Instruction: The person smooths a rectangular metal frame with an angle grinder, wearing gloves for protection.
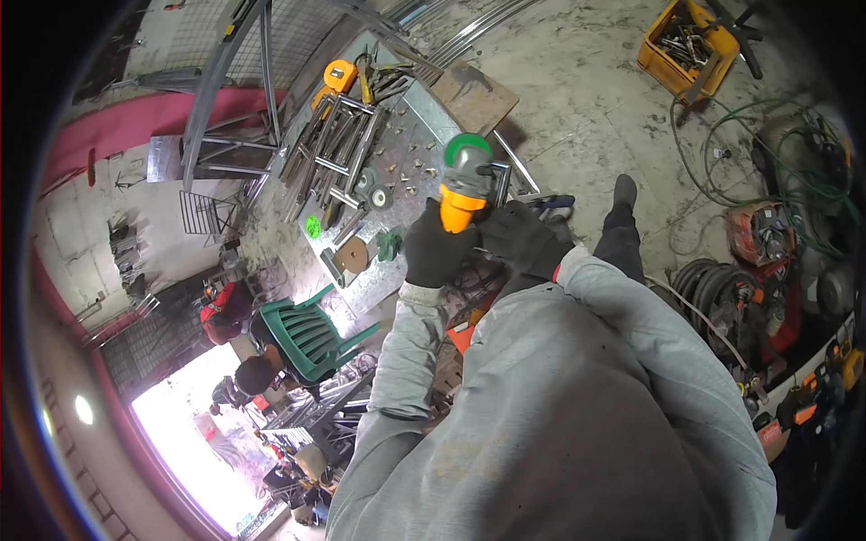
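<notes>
1. This is a metalworking workshop, rough and crowded, with a stained, bare floor (pixel 577 117).
2. An angle grinder (pixel 468 176) with a green disc is out over a sheet-metal-topped workbench (pixel 368 293).
3. That bench carries a pile of metal bars and tubing (pixel 338 149), an orange tape measure (pixel 339 75), a brown abrasive disc (pixel 352 255) and scattered small metal pieces.
4. Long metal tubes (pixel 483 29) lie along the floor; welded steel framing (pixel 206 108) stands beyond the bench.
5. A yellow crate (pixel 644 59) holds loose metal parts, and hoses or cables (pixel 708 281) lie coiled near red machinery (pixel 762 233).
</notes>
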`<state>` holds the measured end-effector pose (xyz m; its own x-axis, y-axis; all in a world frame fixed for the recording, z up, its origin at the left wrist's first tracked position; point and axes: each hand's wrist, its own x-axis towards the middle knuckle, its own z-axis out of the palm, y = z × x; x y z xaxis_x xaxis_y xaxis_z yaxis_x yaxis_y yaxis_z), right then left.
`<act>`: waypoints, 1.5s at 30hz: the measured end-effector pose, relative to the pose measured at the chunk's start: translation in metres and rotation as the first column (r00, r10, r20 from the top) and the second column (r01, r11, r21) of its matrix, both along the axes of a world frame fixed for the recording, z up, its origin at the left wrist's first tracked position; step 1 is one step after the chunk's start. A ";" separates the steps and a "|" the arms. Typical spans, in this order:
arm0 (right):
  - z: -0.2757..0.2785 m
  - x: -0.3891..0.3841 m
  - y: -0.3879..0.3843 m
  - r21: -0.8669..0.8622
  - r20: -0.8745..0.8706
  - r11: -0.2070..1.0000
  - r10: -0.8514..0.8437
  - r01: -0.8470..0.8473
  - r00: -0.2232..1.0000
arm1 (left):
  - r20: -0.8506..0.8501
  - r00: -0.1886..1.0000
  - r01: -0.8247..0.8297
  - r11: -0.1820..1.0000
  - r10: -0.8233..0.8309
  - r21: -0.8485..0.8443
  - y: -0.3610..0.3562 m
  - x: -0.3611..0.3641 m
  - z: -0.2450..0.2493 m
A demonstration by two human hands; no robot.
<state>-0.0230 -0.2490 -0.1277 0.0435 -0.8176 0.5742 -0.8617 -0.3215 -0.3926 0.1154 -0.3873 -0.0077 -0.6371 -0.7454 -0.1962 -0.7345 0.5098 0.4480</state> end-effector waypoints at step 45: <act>-0.001 -0.003 0.001 0.076 0.050 0.994 0.070 -0.073 0.996 | -0.054 0.997 -0.058 0.988 0.051 -0.143 0.028 0.013 -0.011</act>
